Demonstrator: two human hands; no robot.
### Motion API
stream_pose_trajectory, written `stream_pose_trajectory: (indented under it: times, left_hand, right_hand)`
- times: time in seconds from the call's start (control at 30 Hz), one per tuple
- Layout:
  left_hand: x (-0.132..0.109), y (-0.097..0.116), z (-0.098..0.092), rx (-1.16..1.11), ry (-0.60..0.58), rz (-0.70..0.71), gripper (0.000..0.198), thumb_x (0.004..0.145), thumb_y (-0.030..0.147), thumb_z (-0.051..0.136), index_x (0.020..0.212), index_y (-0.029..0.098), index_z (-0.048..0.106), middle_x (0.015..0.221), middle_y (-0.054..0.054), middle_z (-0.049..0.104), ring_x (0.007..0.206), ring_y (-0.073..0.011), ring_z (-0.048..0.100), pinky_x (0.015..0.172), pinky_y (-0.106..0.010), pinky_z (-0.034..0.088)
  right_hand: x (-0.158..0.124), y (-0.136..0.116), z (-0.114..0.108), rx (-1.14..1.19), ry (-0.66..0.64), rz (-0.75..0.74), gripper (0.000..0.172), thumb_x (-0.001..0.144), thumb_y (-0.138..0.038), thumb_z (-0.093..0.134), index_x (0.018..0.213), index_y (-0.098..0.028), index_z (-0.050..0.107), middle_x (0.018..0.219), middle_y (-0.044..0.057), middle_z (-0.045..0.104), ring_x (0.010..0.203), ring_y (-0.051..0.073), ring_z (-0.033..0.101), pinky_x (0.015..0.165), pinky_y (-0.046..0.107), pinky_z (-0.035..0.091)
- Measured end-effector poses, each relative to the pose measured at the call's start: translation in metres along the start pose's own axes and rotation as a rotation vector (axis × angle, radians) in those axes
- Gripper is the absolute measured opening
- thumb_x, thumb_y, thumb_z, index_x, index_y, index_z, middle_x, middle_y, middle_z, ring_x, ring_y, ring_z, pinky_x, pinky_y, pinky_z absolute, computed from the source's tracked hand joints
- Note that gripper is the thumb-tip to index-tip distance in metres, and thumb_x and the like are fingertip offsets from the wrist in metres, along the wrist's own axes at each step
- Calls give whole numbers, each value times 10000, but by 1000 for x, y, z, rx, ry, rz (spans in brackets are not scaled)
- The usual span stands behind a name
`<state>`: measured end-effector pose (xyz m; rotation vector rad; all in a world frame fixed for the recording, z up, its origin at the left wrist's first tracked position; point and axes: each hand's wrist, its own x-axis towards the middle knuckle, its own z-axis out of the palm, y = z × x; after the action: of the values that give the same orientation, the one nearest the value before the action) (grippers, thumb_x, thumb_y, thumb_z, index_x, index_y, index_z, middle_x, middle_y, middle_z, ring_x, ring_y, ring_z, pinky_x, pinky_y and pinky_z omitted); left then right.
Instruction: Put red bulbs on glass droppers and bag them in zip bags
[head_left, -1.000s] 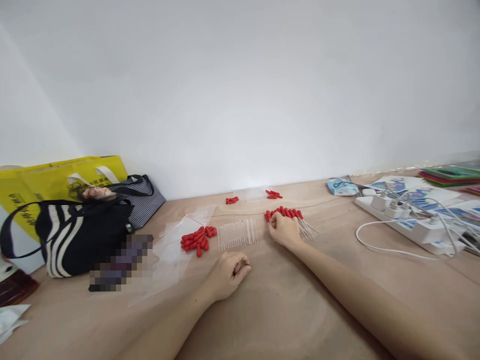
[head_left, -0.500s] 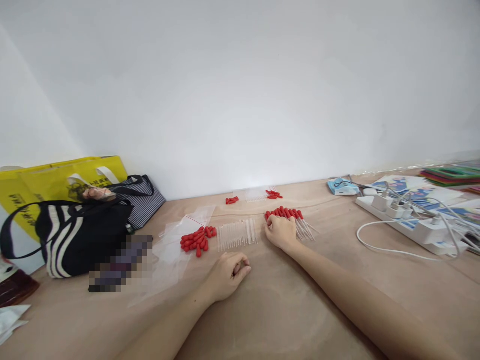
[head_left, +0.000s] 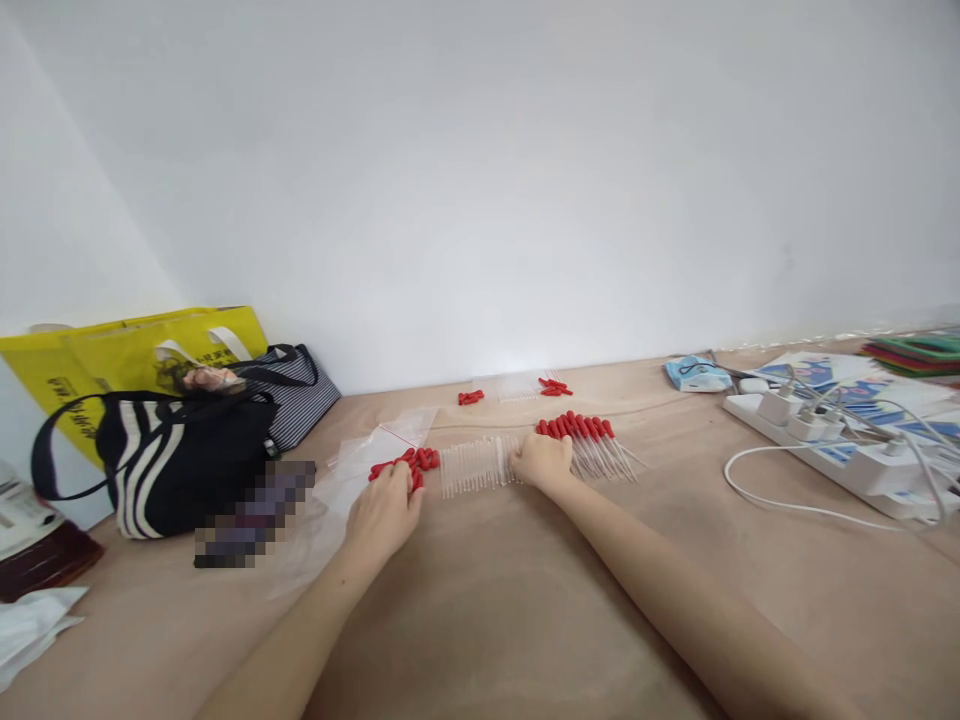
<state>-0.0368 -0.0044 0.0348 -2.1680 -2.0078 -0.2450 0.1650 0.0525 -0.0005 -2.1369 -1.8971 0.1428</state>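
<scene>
My left hand lies palm down on the brown table, fingers stretched out, their tips touching a pile of red rubber caps. Just right of the pile lies a row of clear plastic tubes. At the right end of that row rests my right hand, fingers curled down; what they pinch, if anything, is hidden. Right of it, a fan of clear tubes fitted with red caps lies on the table.
Clear plastic bags lie left of the caps. A striped black bag and a yellow bag stand at the left wall. More caps and tubes sit near the wall. A white power strip with cables is at the right.
My left hand went forward from a resting fist to the red caps and opened. My right hand slid left from the capped tubes to the end of the clear tube row.
</scene>
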Motion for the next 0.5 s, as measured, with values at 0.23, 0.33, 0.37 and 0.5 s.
stream_pose_trajectory:
  times: [0.23,0.33,0.37,0.5]
  left_hand:
    - [5,-14,10,46,-118,-44,56,790,217,410,768,174,440,775,-94,600,755,-262,601,586,-311,401]
    - [6,-12,10,44,-128,-80,51,772,199,408,802,167,433,778,-107,612,750,-276,607,581,-319,404]
    - [5,-11,8,47,-127,-96,66,764,193,409,817,162,431,775,-112,615,744,-285,608,576,-324,404]
    - [0,-1,-1,36,-64,-89,135,739,169,415,873,152,426,758,-104,610,715,-285,607,571,-331,403]
  right_hand:
    - [4,-2,0,-2,-40,17,271,739,-271,433,814,-124,648,834,152,655,754,241,601,765,391,255]
    - [4,-3,1,-9,-44,13,253,739,-246,433,809,-132,648,846,152,654,758,242,602,753,389,262]
    - [3,-4,1,-10,-42,11,250,741,-245,434,808,-132,647,843,153,654,756,242,602,748,388,266]
    - [1,-2,-5,-7,-16,-11,259,768,-253,417,787,-118,638,811,160,651,748,247,601,740,382,282]
